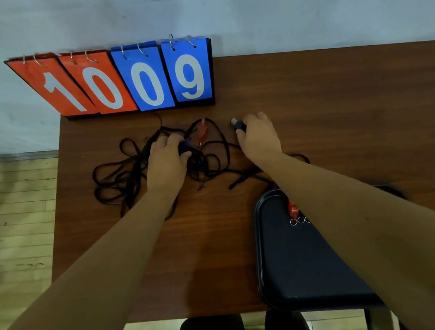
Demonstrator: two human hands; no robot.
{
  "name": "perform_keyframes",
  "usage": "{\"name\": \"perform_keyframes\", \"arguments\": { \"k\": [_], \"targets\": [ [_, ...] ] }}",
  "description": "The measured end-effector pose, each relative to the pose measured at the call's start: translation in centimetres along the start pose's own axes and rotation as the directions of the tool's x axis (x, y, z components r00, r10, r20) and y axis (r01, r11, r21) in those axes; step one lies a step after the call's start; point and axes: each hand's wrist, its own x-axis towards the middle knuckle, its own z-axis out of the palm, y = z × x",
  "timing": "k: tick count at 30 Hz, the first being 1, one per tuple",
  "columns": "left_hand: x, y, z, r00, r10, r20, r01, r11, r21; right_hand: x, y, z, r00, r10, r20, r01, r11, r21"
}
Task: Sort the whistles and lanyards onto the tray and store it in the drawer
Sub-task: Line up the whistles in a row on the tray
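Observation:
A tangle of black lanyards (121,180) lies across the middle of the brown table (340,114). My left hand (166,159) rests in the tangle, its fingers closed on a dark blue whistle (184,146). A red whistle (201,133) lies just right of it among the cords. My right hand (257,136) grips a black whistle (238,125) with a silver mouthpiece. The dark tray (296,264) sits at the table's front right; it holds another red whistle (292,208) and small metal rings (297,221), partly hidden by my right forearm.
A flip scoreboard (132,79) reading 10 and 09 stands at the table's back left edge against a pale wall. Wooden floor shows left of the table. The tray's front edge hangs over the table's front edge.

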Motion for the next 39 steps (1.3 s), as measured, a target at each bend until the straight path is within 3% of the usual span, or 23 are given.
{"name": "perform_keyframes", "arguments": {
  "k": [4,14,21,31,39],
  "targets": [
    [-1.1,1.4,-1.5,0.995,-0.066,-0.081,0.051,0.983,-0.174,-1.5,0.3,-1.5,0.996,0.047,-0.078,-0.031,0.98,0.194],
    [-5.8,9.5,-2.4,0.998,-0.063,0.018,0.065,0.91,-0.41,-7.9,3.1,-7.3,0.993,0.105,-0.056,-0.063,0.862,0.504],
    [-11.0,12.8,0.8,0.989,-0.084,0.124,0.132,0.879,-0.458,-13.9,9.3,-10.3,0.991,0.136,-0.021,-0.106,0.854,0.51],
    [-15.8,14.9,6.5,0.941,-0.2,0.273,0.315,0.813,-0.49,-19.8,18.8,-11.2,0.944,0.327,-0.045,-0.271,0.844,0.462],
    [-16.4,14.9,8.4,0.926,-0.239,0.291,0.351,0.831,-0.432,-19.7,22.4,-8.6,0.921,0.39,0.012,-0.366,0.852,0.374]
  ]
}}
